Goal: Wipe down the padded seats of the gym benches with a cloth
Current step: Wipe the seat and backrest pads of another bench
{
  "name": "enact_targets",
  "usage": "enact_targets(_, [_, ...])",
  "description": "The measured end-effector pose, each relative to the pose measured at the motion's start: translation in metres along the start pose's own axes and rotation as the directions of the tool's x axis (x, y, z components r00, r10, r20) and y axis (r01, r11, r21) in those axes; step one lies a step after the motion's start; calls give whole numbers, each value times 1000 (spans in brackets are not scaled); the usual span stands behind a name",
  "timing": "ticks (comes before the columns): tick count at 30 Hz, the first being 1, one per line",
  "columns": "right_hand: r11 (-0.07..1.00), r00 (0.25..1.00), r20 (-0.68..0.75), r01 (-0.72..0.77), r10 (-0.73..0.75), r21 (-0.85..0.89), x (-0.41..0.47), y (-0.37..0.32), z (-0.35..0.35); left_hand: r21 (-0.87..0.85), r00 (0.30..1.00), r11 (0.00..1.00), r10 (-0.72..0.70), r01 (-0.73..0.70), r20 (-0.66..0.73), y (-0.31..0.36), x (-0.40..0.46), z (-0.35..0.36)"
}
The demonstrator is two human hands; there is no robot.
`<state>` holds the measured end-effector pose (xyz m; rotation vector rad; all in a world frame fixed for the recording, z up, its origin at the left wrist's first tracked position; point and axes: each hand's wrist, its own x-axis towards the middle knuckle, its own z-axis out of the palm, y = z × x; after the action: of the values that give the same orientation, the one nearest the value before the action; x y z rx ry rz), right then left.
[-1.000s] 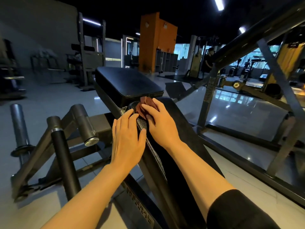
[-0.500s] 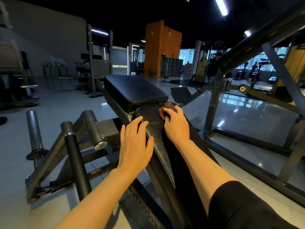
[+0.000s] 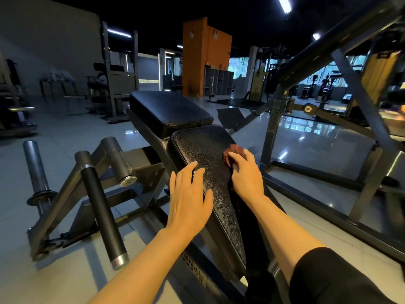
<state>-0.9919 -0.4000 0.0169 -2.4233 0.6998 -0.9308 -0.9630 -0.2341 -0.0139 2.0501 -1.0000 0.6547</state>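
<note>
The right hand (image 3: 246, 174), fingers clamped on a crumpled reddish-brown cloth (image 3: 233, 151), has slid rightward across the black textured padded bench seat (image 3: 206, 163), so wiping progresses; the left hand (image 3: 189, 198) rests splayed at that pad's left edge.

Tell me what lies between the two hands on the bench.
Head view: only bare black textured pad between left hand and right hand.

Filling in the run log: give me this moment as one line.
step: wiping near pad | right hand: pressing cloth on pad | left hand: flat on pad edge | far pad: untouched
</note>
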Motion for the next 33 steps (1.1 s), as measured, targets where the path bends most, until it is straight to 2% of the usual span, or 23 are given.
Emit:
enact_targets(2, [999, 999, -29, -45, 45, 11, -12, 0, 0, -1, 1000, 1000, -4, 4, 15, 5, -9, 3])
enact_targets(3, [1000, 999, -28, -15, 16, 13, -19, -7, 1, -4, 1000, 1000, -8, 8, 18, 7, -12, 3])
enact_targets(7, [962, 960, 64, 271, -272, 26, -53, -32, 4, -26, 1000, 1000, -14, 15, 25, 18, -27, 6])
enact_targets(9, [956, 953, 79, 294, -292, -14, -69, -18, 2, -38, 999, 999, -3, 5, 47, 22, -39, 7])
enact_targets(11, [985, 986, 35, 166, -165, -40, -81, 6, -4, -44, 997, 999, 23, -19, 78, 24, -54, 9])
enact_targets(13, [999, 998, -36, -48, 48, -19, -91, 30, -12, -61, 993, 997, 43, -36, 107, 24, -69, 9])
enact_targets(15, [968, 965, -85, -249, 249, 18, -100, 42, -20, -81, 988, 996, 52, -40, 148, 24, -80, 8])
enact_targets(16, [953, 948, -97, -304, 304, 21, -105, 42, -22, -87, 985, 995, 57, -43, 166, 24, -85, 6])
enact_targets(18, [959, 952, -119, -282, 281, 9, -117, 27, -20, -92, 980, 995, 58, -41, 192, 24, -90, 5])
enact_targets(22, [1000, 997, -80, 17, -17, 3, -149, -10, -2, -145, 969, 989, 35, 2, 245, 30, -100, 4])
enact_targets(24, [997, 996, -52, 76, -77, -17, -166, -5, 1, -173, 960, 985, 34, 15, 278, 32, -109, 4])
enact_targets(26, [999, 998, -56, 30, -31, -28, -185, 10, -3, -178, 947, 984, 64, -7, 316, 32, -122, 5])
enact_targets(28, [994, 992, -80, -104, 101, -33, -207, 24, -12, -196, 928, 980, 92, -21, 362, 35, -134, 7])
enact_targets(33, [911, 921, -83, -389, 381, -133, -251, 45, -42, -269, 867, 960, 199, -79, 457, 44, -158, 8])
